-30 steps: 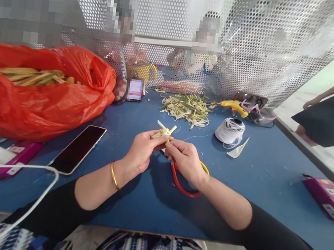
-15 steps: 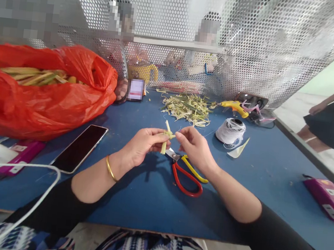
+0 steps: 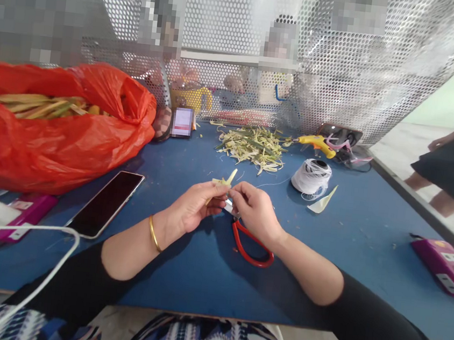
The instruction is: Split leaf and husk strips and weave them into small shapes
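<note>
My left hand (image 3: 199, 202) is closed, with thumb and fingers pinching a small piece of folded pale-green leaf strips (image 3: 231, 177), whose ends stick out above the fingertips. My right hand (image 3: 255, 212) is closed in a pinch right beside it, fingertips almost meeting the left thumb; what they grip is too small to make out. A thin white thread (image 3: 273, 184) runs from the spool of white thread (image 3: 311, 178) toward my hands. Beneath my right hand lie scissors, their red handle (image 3: 250, 259) showing and the other handle hidden.
A red plastic bag (image 3: 103, 151) of leaf strips fills the left, near a phone (image 3: 105, 204). Behind my hands is a heap of trimmings (image 3: 252, 148). A yellow glue gun (image 3: 317, 143), a loose leaf piece (image 3: 323, 200) and purple power strips (image 3: 444, 266) lie around. Perforated metal screens the back.
The leaf piece has turned in my left hand, its upright end now leaning right. My right hand has shifted slightly left and down, covering the scissors' yellow handle.
</note>
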The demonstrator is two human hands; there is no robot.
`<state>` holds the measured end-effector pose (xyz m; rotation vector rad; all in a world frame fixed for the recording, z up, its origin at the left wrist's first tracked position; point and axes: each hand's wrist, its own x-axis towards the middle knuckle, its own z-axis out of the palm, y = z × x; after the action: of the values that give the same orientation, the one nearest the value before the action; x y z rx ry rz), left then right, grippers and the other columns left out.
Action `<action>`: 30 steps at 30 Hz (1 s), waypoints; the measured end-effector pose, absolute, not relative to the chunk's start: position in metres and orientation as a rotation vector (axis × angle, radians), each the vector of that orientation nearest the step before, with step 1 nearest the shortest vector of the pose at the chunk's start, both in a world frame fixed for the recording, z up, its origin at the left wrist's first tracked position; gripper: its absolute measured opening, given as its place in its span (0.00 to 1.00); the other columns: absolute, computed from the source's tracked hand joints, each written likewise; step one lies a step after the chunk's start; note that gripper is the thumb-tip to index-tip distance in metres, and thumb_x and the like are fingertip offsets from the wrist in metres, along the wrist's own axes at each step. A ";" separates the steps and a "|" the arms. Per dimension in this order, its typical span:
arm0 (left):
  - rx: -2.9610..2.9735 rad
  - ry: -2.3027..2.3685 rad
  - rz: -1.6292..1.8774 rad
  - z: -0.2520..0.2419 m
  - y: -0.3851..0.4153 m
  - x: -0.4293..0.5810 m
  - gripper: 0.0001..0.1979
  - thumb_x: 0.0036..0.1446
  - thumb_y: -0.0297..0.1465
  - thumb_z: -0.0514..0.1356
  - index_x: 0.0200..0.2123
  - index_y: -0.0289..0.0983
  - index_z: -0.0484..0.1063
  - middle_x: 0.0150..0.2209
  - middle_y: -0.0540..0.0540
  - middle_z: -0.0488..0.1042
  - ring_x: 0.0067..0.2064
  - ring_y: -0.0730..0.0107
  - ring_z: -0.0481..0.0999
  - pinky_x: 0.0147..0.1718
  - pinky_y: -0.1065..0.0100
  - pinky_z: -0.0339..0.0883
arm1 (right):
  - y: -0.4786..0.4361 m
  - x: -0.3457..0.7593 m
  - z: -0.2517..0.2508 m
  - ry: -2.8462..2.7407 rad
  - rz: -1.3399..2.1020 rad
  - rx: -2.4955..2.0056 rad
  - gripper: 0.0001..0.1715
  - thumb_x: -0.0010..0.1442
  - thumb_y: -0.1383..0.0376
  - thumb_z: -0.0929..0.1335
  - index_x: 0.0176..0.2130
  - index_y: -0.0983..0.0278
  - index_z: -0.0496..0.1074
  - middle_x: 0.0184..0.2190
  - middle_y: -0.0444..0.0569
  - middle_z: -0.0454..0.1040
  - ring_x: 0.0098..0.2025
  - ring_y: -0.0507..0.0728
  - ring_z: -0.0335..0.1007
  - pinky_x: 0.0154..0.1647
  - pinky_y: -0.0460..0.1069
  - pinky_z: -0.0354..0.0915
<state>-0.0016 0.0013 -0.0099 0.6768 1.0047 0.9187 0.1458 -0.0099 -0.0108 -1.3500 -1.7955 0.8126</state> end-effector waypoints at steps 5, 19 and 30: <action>0.720 1.056 0.973 -0.014 -0.003 0.004 0.09 0.46 0.31 0.69 0.29 0.33 0.75 0.20 0.53 0.70 0.20 0.81 0.67 0.18 0.78 0.59 | -0.012 0.142 -0.015 -1.856 0.710 -1.357 0.10 0.60 0.65 0.61 0.27 0.62 0.65 0.21 0.42 0.68 0.23 0.51 0.62 0.28 0.45 0.56; 1.120 1.120 1.041 -0.015 0.001 0.003 0.21 0.37 0.44 0.70 0.20 0.34 0.68 0.14 0.56 0.62 0.15 0.81 0.59 0.14 0.76 0.52 | -0.016 0.146 -0.012 -2.141 0.426 -1.241 0.15 0.59 0.69 0.60 0.21 0.62 0.55 0.19 0.41 0.62 0.21 0.49 0.51 0.26 0.46 0.48; 1.254 0.969 0.812 -0.006 -0.001 -0.004 0.21 0.40 0.46 0.69 0.26 0.34 0.73 0.19 0.55 0.61 0.17 0.84 0.52 0.15 0.75 0.44 | -0.007 0.166 0.013 -1.932 0.324 -1.357 0.16 0.60 0.57 0.65 0.27 0.64 0.72 0.26 0.47 0.70 0.28 0.51 0.61 0.30 0.47 0.53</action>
<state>-0.0041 -0.0006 -0.0063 1.2538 0.9690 0.8116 0.1658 -0.0072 0.0128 -1.3573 -1.9322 0.3239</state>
